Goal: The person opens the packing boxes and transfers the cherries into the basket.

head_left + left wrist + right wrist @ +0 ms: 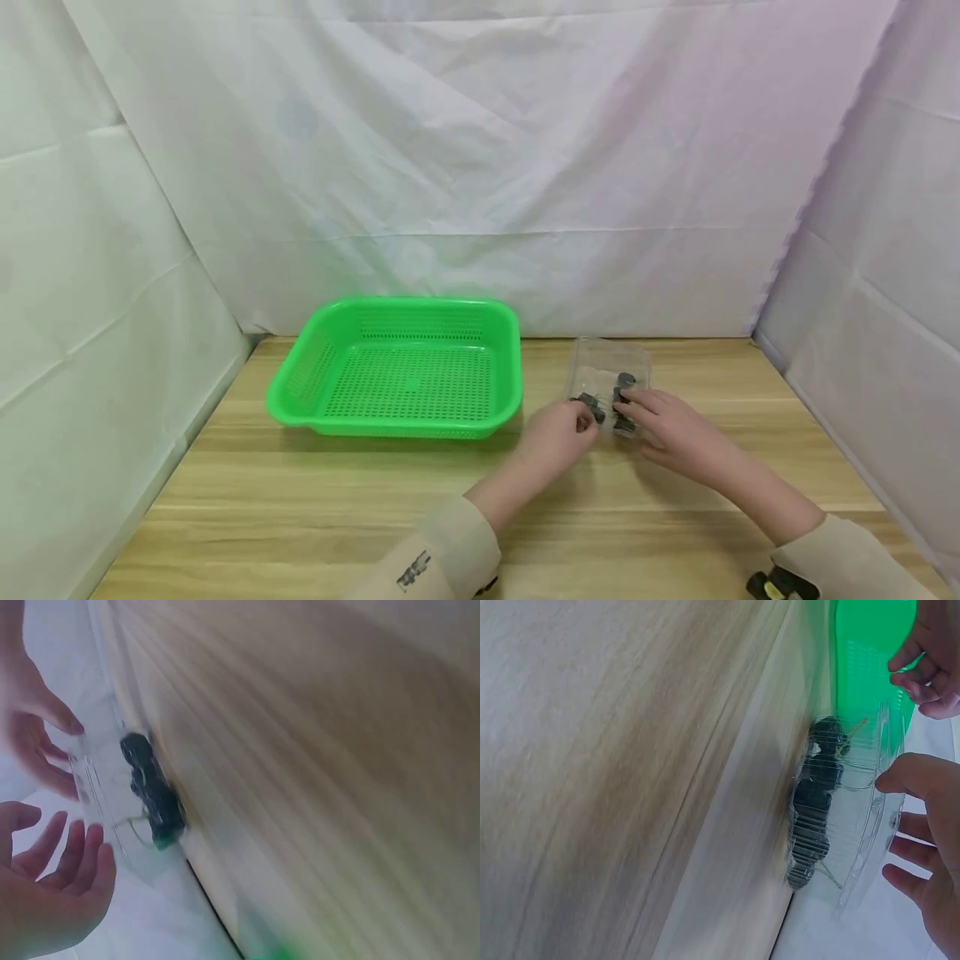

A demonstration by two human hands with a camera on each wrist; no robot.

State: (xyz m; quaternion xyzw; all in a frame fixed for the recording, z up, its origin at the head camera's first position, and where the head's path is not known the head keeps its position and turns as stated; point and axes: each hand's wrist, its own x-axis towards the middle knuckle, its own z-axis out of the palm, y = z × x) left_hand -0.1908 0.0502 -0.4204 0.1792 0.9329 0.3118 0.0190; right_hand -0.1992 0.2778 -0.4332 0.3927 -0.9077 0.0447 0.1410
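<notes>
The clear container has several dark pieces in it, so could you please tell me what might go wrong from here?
The right hand holds the clear container by one side, so it might tip and spill the dark pieces. Their thin stems could snag if the left hand lifts one out, perhaps dragging others along.

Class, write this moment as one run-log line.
left hand: near clear box, holding nothing visible; right hand: at box's rim; dark pieces: inside box; green basket: left of box
</notes>
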